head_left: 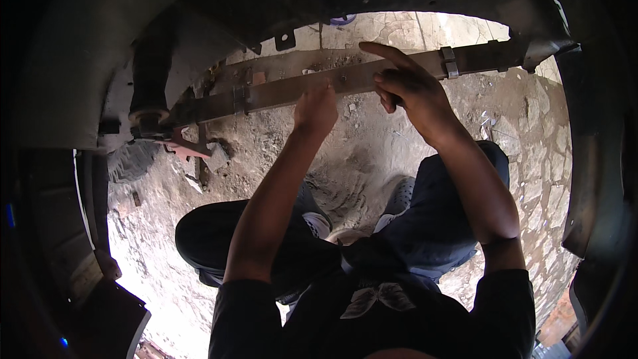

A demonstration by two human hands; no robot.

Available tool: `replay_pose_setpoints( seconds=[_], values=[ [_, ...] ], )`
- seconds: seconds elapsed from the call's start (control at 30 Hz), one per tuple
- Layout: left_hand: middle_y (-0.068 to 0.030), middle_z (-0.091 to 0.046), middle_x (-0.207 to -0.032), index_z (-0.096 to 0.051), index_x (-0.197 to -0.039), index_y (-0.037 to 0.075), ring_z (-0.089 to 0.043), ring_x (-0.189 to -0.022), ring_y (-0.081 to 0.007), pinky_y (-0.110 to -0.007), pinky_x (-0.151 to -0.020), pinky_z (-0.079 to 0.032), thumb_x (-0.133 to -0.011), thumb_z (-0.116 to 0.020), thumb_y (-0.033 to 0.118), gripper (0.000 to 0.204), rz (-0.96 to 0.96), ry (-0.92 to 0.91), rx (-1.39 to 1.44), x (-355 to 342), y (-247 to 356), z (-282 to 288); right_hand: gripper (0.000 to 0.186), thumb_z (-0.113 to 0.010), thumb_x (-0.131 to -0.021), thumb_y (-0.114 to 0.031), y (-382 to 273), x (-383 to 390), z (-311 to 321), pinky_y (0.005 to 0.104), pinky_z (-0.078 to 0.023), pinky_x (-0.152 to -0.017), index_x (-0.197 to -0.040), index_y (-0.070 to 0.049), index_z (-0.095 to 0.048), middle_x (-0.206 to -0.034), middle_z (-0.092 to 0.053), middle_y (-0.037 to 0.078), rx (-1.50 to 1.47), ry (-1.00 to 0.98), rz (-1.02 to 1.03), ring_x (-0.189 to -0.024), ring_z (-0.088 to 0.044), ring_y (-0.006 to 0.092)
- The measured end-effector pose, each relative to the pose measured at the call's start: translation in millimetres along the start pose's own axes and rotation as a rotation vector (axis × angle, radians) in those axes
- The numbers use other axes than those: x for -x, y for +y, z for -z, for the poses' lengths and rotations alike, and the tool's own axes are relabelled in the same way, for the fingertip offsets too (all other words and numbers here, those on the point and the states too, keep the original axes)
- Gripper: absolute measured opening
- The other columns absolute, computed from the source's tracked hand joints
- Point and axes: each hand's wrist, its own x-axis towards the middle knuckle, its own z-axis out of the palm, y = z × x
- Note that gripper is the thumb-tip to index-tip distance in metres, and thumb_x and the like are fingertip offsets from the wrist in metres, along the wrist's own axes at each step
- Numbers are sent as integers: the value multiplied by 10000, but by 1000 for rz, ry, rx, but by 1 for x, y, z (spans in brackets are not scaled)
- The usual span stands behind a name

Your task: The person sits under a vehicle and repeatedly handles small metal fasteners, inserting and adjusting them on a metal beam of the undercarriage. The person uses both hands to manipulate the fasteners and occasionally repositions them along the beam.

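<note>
A long, rusty brown leaf spring [286, 91] runs across in front of me, bound by metal clips [450, 63]. My left hand [316, 112] is at the middle of its near side, fingers closed. Whatever is in those fingers, if anything, is hidden. To its right, my right hand [415, 96] is over the spring, its index finger stretched out and the other fingers partly curled. No object shows in the right hand. I cannot tell whether either hand touches the spring.
Dark vehicle bodywork [219, 0] arches overhead and down both sides. A black cylindrical part [151, 76] hangs at the left, near a reddish metal piece [189, 146]. Dusty ground [359, 153] with loose debris lies below, beside stone paving [531, 133]. My bent knees are close under my arms.
</note>
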Motion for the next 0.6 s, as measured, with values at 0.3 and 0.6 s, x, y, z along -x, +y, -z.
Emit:
replay_pose_setpoints(
  seconds=[0.3,0.6],
  values=[
    [-220,-703,-1048,-675,-1000,-9,-699,-967,-415,-470,-856,-588,-871,-578,50,171,-4,65,-30,-1,6,-7,341,-574,-967,-134,-7,8,12,265,-419,-611,-1279,-26,-657,-690,-432,-26,-374,-8,-130,-611,-445,90],
    [-221,-685,-1109,-676,-1073,-3,-698,-942,-422,-505,-829,-586,-932,-531,91,223,-7,64,-43,-4,4,-1,415,-545,-1013,-171,-11,-1,15,252,-387,-656,-1406,-39,-536,-709,-436,-67,-676,-39,-132,-612,-409,44]
  ],
)
